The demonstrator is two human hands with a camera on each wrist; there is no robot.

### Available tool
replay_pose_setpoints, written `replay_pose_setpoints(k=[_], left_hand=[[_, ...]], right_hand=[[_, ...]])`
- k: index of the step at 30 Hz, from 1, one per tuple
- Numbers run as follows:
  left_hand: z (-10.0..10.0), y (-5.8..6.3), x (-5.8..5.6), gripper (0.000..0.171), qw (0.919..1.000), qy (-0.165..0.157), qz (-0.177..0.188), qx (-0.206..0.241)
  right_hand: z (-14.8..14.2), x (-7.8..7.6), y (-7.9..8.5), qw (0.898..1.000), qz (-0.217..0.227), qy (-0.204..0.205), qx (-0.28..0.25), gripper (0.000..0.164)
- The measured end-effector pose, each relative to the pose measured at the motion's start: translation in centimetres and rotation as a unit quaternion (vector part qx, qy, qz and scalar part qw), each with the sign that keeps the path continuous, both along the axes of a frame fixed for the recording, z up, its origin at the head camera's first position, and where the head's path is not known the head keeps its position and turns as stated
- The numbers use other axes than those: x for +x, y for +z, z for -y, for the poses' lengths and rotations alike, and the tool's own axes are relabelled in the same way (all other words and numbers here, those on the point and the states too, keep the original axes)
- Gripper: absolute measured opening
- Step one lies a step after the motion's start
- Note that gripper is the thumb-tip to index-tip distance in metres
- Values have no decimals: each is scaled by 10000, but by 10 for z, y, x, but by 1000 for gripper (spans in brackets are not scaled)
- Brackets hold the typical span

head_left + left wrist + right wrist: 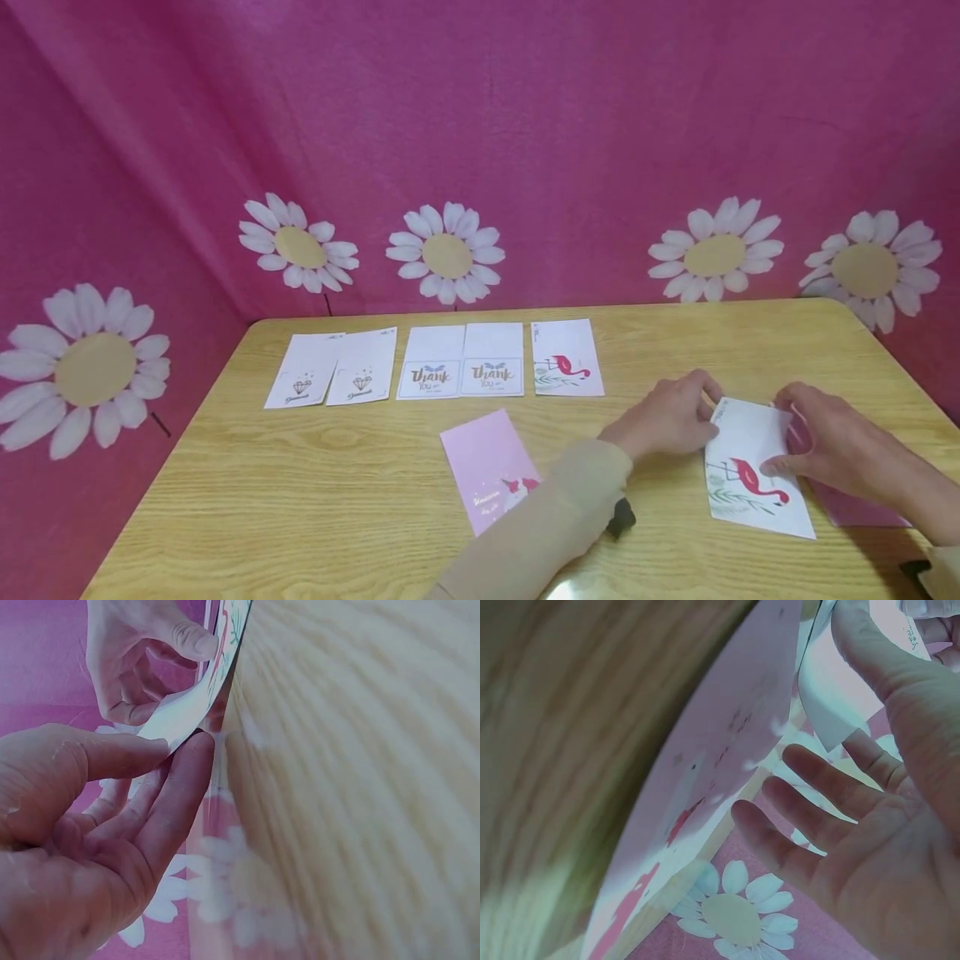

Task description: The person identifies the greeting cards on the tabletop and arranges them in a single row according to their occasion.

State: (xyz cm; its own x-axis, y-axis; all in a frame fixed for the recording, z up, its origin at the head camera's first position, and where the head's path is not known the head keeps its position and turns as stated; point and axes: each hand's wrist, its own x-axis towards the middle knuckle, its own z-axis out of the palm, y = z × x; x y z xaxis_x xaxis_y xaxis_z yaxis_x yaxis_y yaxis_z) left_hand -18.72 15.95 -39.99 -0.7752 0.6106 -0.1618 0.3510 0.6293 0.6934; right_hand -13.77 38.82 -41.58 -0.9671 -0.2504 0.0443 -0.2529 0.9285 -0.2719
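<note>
A white card with a red flamingo and green leaves (746,429) is held up at a slant over the right side of the table. My left hand (671,417) pinches its upper left edge between thumb and index finger, as the left wrist view shows. My right hand (832,446) grips the other side, its thumb on the printed face; the remaining fingers spread loosely in the right wrist view. The card bows between both hands (184,716). Beneath the right hand lies a pink card (862,510), partly hidden by hand and flamingo card.
Along the back of the wooden table lie two diamond cards (303,358), two "Thank You" cards (431,346) and another flamingo card (566,342). A pink unicorn card (483,454) is partly covered by the left sleeve (555,517). A pink flowered curtain (480,125) hangs behind.
</note>
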Motion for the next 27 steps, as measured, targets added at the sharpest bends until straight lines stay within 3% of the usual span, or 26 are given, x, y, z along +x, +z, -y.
replay_pose_setpoints(k=[7, 11, 14, 18, 23, 27], left_hand=[[3, -1, 4, 28, 9966, 249, 481, 627], [5, 1, 5, 28, 9892, 474, 831, 1109], [9, 3, 4, 29, 9858, 599, 804, 1347], [14, 4, 1, 29, 9838, 727, 531, 1550], [21, 7, 0, 29, 9691, 928, 779, 2150], [27, 9, -1, 30, 9442, 1115, 1339, 2796]], right_hand=[[1, 5, 1, 9995, 56, -275, -108, 75], [3, 10, 0, 9967, -488, -363, -536, 70], [5, 14, 0, 9913, -889, -334, -907, 67], [10, 16, 3, 9853, -883, -571, -1345, 74], [17, 17, 9, 9746, -659, -1098, -1836, 84], [21, 18, 13, 9628, -790, -1211, -2283, 80]])
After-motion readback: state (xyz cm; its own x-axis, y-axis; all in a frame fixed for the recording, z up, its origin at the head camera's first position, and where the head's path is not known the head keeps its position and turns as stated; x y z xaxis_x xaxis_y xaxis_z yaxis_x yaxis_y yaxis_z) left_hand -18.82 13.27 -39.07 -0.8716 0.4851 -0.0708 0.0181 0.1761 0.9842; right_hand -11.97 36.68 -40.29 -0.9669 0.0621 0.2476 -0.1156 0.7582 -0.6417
